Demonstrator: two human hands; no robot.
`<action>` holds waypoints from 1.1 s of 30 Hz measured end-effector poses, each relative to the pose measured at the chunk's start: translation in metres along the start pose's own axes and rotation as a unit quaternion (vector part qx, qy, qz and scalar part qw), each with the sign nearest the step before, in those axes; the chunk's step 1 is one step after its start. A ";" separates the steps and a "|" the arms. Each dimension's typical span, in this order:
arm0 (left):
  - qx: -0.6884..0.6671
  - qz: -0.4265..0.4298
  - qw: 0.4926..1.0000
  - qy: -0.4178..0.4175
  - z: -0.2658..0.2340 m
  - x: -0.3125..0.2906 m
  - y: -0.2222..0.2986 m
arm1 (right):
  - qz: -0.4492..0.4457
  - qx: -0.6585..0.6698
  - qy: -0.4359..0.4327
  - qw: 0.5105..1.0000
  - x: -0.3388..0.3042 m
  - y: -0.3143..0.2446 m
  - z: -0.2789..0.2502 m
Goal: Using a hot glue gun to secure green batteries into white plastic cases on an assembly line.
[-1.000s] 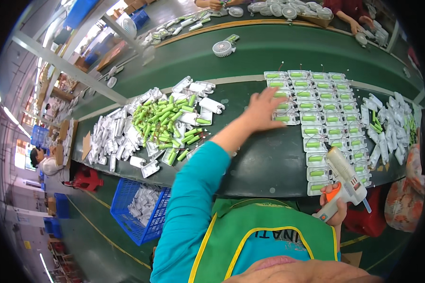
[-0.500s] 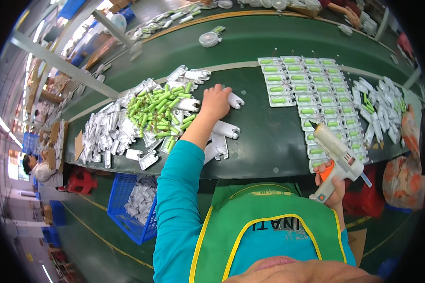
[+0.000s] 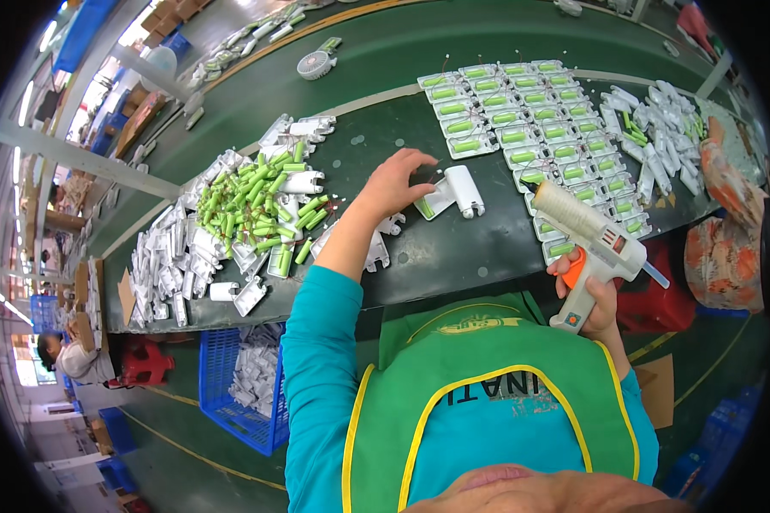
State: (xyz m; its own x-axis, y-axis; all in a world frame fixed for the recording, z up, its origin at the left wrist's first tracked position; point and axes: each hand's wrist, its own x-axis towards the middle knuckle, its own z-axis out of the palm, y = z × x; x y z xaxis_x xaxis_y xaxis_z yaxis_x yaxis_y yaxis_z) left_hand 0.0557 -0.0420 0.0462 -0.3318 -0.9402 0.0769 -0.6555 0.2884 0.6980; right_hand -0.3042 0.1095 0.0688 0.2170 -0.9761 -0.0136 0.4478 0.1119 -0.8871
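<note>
Left hand [image 3: 392, 183] shifting right, open beside white oblong plastic casings [image 3: 463, 190]; right hand [image 3: 605, 301] gripping off-white plastic glue gun [image 3: 609, 250], best angling clear.

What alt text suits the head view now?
A person's right hand grips a white glue gun; the left hand curves beside two white casings on a dark worktable. Rows of casings holding green cylinders lie at right, a mixed heap at left.
</note>
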 end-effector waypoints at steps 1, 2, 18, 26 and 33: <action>0.001 0.000 1.000 -0.001 -0.003 -0.001 -0.003 | 0.003 0.005 0.003 1.000 0.000 0.000 -0.001; 0.007 -0.019 0.999 -0.029 -0.005 -0.004 -0.005 | 0.004 0.005 0.003 1.000 -0.001 0.001 -0.002; -0.176 -0.080 0.980 0.040 -0.029 -0.010 -0.021 | 0.011 0.013 -0.006 1.000 0.004 0.002 -0.001; 0.247 0.124 0.956 0.100 -0.004 -0.010 0.001 | 0.021 0.015 0.002 1.000 0.006 0.007 0.000; 0.234 0.207 0.950 -0.022 0.047 0.016 0.018 | 0.013 0.005 0.001 1.000 0.006 0.004 -0.001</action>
State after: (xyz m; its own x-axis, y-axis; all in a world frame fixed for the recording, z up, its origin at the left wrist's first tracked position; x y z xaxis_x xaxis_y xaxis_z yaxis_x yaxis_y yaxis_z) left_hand 0.0070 -0.0435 0.0269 -0.6479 -0.7231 0.2393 -0.6887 0.6904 0.2215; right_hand -0.3017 0.1038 0.0649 0.2271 -0.9731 -0.0383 0.4506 0.1399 -0.8817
